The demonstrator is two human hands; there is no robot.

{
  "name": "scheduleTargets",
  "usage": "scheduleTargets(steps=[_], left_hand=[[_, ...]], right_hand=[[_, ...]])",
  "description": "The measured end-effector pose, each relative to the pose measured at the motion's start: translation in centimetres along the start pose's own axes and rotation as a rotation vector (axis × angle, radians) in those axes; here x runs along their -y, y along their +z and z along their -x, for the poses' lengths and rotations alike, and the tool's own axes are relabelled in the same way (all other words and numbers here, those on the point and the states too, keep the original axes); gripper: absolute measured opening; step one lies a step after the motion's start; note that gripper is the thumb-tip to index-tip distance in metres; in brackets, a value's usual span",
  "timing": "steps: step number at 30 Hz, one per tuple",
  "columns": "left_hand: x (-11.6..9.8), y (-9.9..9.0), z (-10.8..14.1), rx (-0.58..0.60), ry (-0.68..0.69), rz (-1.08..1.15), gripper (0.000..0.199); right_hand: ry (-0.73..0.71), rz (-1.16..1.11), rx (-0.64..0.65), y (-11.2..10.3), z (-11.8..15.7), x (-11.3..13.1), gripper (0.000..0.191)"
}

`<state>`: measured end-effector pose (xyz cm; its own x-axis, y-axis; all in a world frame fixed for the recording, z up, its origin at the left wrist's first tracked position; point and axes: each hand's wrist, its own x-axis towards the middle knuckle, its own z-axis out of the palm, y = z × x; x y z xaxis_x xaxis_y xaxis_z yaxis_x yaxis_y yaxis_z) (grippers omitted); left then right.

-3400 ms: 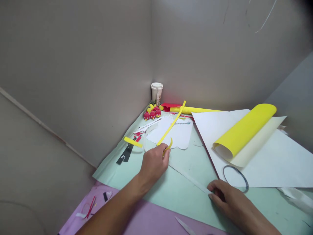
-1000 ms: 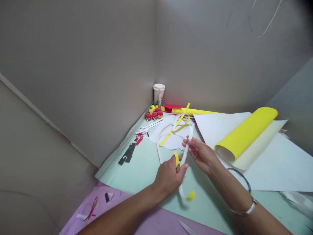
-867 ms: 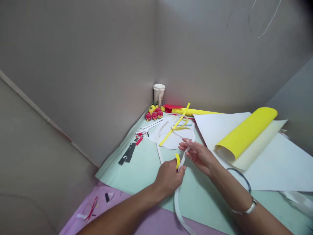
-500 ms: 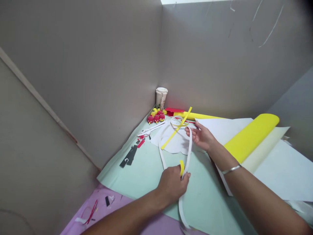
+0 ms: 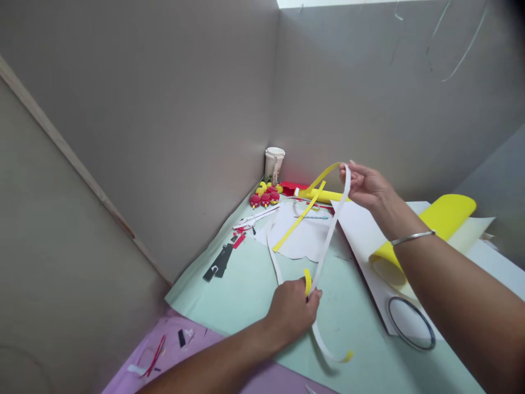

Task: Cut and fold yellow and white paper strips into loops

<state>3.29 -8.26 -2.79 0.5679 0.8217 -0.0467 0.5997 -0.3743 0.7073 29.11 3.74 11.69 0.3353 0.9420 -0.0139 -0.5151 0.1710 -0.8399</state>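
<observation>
My left hand (image 5: 292, 309) is closed over the sheet, gripping a long paper strip (image 5: 329, 235) with one white face and one yellow face. A short ribbed yellow piece (image 5: 307, 282) stands up between its fingers; whether it belongs to the strip I cannot tell. Farther up, my right hand (image 5: 367, 186) pinches the strip at the top of a bend, where it turns over and shows yellow going left. The strip's yellow-tipped tail curls below my left hand. A separate flat yellow strip (image 5: 299, 217) lies slanting on white paper (image 5: 303, 243) behind the hands.
A lidded cup (image 5: 274, 164) and several small red and yellow pieces (image 5: 266, 196) stand in the corner. Black scraps (image 5: 220, 262) lie on the pale green sheet (image 5: 246, 298). On the right are a yellow roll (image 5: 447, 219), white sheets (image 5: 369, 241) and a dark ring (image 5: 411, 323).
My right hand has risen and moved right, drawing the strip up into a taller bend. The left hand keeps its grip nearly in place. The dark ring has come into view.
</observation>
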Motion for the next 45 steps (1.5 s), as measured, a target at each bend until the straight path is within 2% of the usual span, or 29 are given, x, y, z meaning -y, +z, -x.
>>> scheduleTargets(steps=[3,6,15,19,22,25,27,29,32,36,38,41,43,45], left_hand=[[-0.1,0.0,0.1,0.006,-0.001,-0.007,0.028],[0.0,-0.1,0.0,0.008,-0.011,0.029,0.025],[0.4,0.1,-0.3,-0.018,-0.025,0.161,0.029],[0.4,-0.1,-0.3,-0.020,-0.019,0.192,0.032],[0.3,-0.2,-0.4,-0.015,-0.024,0.212,0.031],[0.2,-0.4,-0.4,-0.001,-0.025,0.262,0.028],[0.2,-0.5,-0.5,-0.001,-0.025,0.296,0.024],[0.2,-0.6,-0.6,-0.011,-0.035,0.328,0.021],[0.2,-0.6,-0.8,-0.019,-0.067,0.387,0.021],[0.6,-0.4,-1.5,-0.039,-0.101,0.466,0.019],[0.9,-0.3,-1.8,-0.039,-0.118,0.506,0.019],[1.1,-0.3,-2.1,-0.025,-0.130,0.584,0.020],[1.1,-0.4,-2.1,-0.036,-0.111,0.605,0.020],[1.1,-0.5,-2.0,-0.045,-0.092,0.607,0.019]], right_hand=[[-0.076,0.068,0.000,0.1,-0.2,1.9,0.010],[-0.174,0.138,-0.067,0.0,-0.7,3.4,0.014],[-0.583,0.426,-0.270,-0.9,-2.5,6.8,0.044],[-0.608,0.642,-0.366,-2.5,-3.6,5.6,0.047],[-0.482,0.843,-0.423,-4.1,-4.0,3.1,0.052],[-0.363,1.049,-0.450,-5.1,-3.1,0.1,0.060],[-0.345,1.149,-0.419,-5.2,-1.5,-1.7,0.049],[-0.372,1.216,-0.340,-4.9,1.3,-3.7,0.038],[-0.409,1.254,-0.209,-4.5,7.4,-7.0,0.023],[-0.402,1.186,-0.037,-4.5,16.4,-11.8,0.020],[-0.434,1.117,0.129,-4.6,19.6,-13.8,0.019],[-0.516,1.089,0.367,-4.4,21.9,-15.9,0.027],[-0.562,1.094,0.398,-4.0,22.1,-16.6,0.029],[-0.591,1.102,0.347,-3.6,21.9,-17.0,0.021]])
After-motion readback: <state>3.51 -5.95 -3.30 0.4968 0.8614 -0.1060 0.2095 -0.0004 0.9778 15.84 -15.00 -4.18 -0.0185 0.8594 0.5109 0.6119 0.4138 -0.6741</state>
